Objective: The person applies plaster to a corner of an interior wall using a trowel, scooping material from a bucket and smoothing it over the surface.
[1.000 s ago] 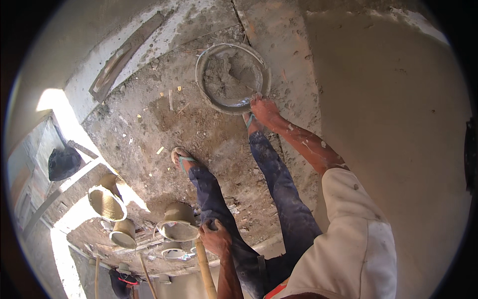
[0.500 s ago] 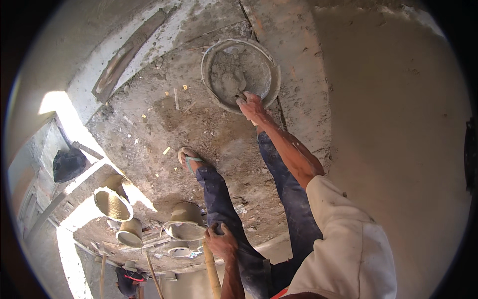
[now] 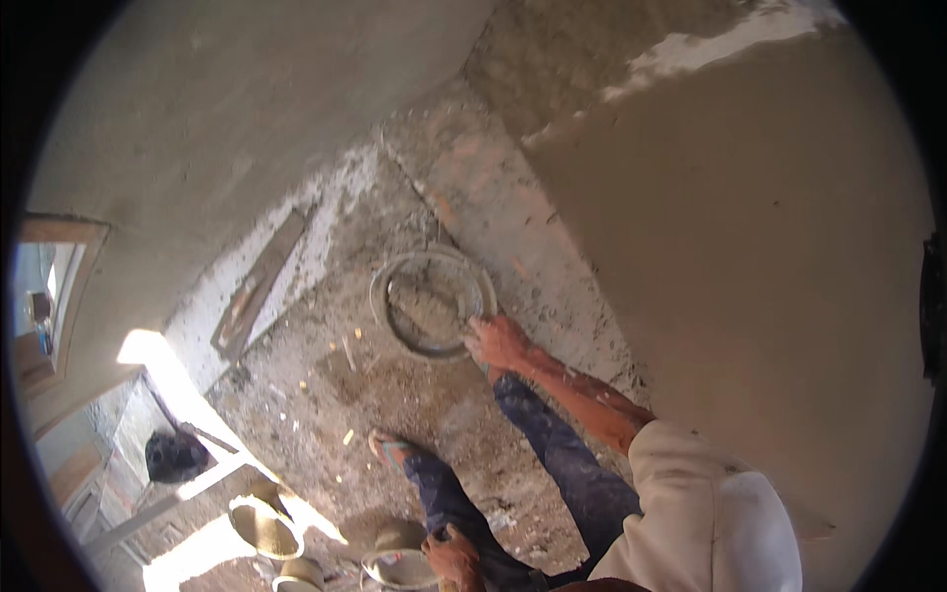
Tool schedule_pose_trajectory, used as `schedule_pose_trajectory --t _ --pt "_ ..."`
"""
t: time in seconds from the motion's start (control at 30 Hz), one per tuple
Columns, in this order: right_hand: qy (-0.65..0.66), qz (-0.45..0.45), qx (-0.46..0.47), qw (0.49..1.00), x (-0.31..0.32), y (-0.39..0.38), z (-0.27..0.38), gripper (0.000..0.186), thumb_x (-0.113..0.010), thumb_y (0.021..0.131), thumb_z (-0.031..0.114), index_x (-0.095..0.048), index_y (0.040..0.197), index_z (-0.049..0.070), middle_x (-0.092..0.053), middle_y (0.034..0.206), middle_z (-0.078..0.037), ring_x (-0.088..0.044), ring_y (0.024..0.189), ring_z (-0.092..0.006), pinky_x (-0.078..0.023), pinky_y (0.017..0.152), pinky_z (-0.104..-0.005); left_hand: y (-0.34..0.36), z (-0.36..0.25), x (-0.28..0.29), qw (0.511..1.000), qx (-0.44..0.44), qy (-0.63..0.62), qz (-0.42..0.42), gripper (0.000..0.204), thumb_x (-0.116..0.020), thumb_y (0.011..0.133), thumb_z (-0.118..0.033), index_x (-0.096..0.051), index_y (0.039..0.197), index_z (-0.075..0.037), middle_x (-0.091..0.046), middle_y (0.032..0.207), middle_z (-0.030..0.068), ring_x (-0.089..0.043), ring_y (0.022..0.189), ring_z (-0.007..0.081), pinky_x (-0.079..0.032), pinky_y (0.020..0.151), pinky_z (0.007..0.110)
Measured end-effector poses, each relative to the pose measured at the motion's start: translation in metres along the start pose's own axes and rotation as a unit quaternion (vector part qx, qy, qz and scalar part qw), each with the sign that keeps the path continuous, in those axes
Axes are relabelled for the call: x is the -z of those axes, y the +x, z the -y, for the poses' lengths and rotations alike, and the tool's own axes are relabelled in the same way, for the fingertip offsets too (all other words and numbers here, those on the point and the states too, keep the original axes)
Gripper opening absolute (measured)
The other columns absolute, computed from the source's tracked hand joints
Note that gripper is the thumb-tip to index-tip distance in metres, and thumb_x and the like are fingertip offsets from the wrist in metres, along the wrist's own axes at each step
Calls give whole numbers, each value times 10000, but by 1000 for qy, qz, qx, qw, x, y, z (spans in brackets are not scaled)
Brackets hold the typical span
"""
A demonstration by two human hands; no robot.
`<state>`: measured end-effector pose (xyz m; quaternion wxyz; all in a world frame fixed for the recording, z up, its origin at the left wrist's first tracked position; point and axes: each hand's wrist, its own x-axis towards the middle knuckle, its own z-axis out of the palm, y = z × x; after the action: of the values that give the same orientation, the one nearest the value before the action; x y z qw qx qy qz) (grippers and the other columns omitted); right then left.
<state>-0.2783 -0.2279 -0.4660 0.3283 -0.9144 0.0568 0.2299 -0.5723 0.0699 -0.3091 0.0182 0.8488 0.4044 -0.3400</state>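
Note:
My right hand (image 3: 499, 342) is closed round the handle end of a trowel, mostly hidden by my fingers. A heap of wet grey mortar (image 3: 424, 309) lies at its blade, over a round grey basin (image 3: 379, 296) on the floor. My left hand (image 3: 455, 558) is by my left knee with its fingers curled. A pale wooden piece (image 3: 447, 585) shows just below it, and a dark patch shows at the fingers. What the left hand grips is not plain.
Grey plastered wall rises at the right (image 3: 750, 276). A weathered plank (image 3: 259, 286) lies by the far left wall. Buckets (image 3: 264, 528) stand at lower left, near a black bag (image 3: 176, 457). Small debris litters the floor around my sandalled foot (image 3: 392, 449).
The view has tilted up, showing more wall, so the floor things sit lower. A mortar heap now stands out at the trowel in my right hand. My left hand stays by the knee.

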Motion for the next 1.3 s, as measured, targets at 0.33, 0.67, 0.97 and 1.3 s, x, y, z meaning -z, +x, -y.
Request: schedule_pose_trajectory --t 0.33,0.67,0.97,1.3 --pt "182 210 167 946 418 -54 225 332 -614 1049 312 -676 1155 4 -686 723 -151 -688 588 -211 -575 572 -382 -17 -63 22 976 -173 102 83 634 -520 988 -658 -758 1209 -113 -773 1087 177 -748 1025 401 -602 855 556" --pt "282 -577 63 764 620 -45 51 313 -600 1045 278 -557 835 51 -544 674 -21 -515 505 -109 -386 385 -285 -4 -77 -1 981 -168 93 -9 605 -521 995 -638 -768 1175 -117 -776 1061 168 -749 1016 390 -599 860 554" --pt "281 -83 -415 861 156 -195 -124 394 -642 990 271 -600 1286 14 -674 817 -113 -655 606 -215 -546 522 -377 0 -64 -13 993 -116 38 2 502 -657 938 -475 -755 1188 -50 -738 1167 189 -705 1081 399 -555 930 516" --pt "-228 -15 -111 967 -7 37 -135 352 -654 950 231 -634 1233 23 -722 1126 -193 -717 1054 -404 -606 863 -471 8 -37 -10 997 -50 -7 59 404 -750 899 -343 -743 1174 -47 -681 1276 174 -655 1150 383 -505 986 489"
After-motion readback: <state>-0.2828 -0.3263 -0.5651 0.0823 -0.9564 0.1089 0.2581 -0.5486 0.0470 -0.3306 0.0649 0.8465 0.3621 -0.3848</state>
